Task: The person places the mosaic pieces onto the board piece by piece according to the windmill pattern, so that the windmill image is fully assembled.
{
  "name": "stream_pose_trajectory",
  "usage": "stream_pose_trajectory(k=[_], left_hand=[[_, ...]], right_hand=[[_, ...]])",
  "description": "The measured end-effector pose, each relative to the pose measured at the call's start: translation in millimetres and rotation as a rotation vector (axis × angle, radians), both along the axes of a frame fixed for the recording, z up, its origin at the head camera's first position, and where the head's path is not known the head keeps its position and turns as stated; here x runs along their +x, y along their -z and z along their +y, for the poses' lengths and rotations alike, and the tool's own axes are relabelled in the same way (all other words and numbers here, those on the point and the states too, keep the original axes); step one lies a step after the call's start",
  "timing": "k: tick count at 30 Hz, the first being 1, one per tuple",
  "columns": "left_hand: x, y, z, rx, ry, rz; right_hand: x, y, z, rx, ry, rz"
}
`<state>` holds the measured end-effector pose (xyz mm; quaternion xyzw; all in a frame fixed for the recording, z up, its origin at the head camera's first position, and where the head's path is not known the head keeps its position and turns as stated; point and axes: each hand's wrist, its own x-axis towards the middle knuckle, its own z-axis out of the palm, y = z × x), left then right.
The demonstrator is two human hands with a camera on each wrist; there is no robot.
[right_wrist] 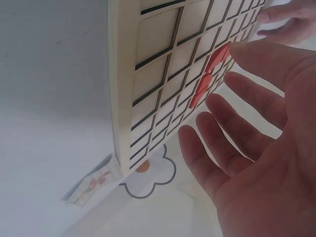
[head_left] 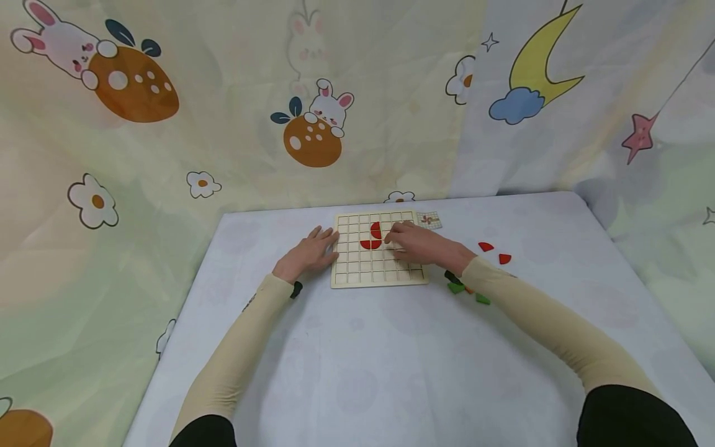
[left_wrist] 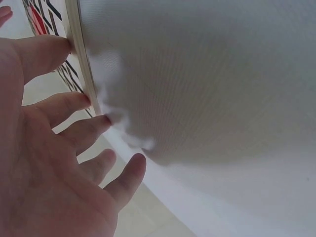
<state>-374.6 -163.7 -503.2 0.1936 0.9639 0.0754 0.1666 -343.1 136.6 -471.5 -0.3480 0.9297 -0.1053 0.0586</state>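
Observation:
A light wooden grid board [head_left: 349, 267] lies on the table. Toward its upper middle sit several red curved-edge pieces [head_left: 370, 244], which also show as red shapes [right_wrist: 200, 90] in the right wrist view. My left hand [head_left: 310, 253] rests at the board's left edge, fingers spread; the thumb and fingertips [left_wrist: 81, 100] touch the wooden rim. Over the board's right half is my right hand [head_left: 416, 242], its fingers extended and apart. Its thumb tip overlaps a red piece in the right wrist view, and nothing shows held between thumb and fingers.
A small printed card [head_left: 430, 220] lies at the board's top right corner. Two loose red pieces [head_left: 504, 258] lie right of the right wrist. Green pieces [head_left: 483, 298] and an orange piece [head_left: 469, 290] sit below that forearm. A patterned cloth [head_left: 234, 124] hangs behind the white table [head_left: 357, 372].

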Motion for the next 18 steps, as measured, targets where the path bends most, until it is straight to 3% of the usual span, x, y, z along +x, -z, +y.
stream_pose_trajectory(k=[18], left_hand=[[1.3, -2.0, 0.3, -0.003, 0.01, -0.003]], right_hand=[[12.2, -5.5, 29.3, -0.032, 0.053, -0.038]])
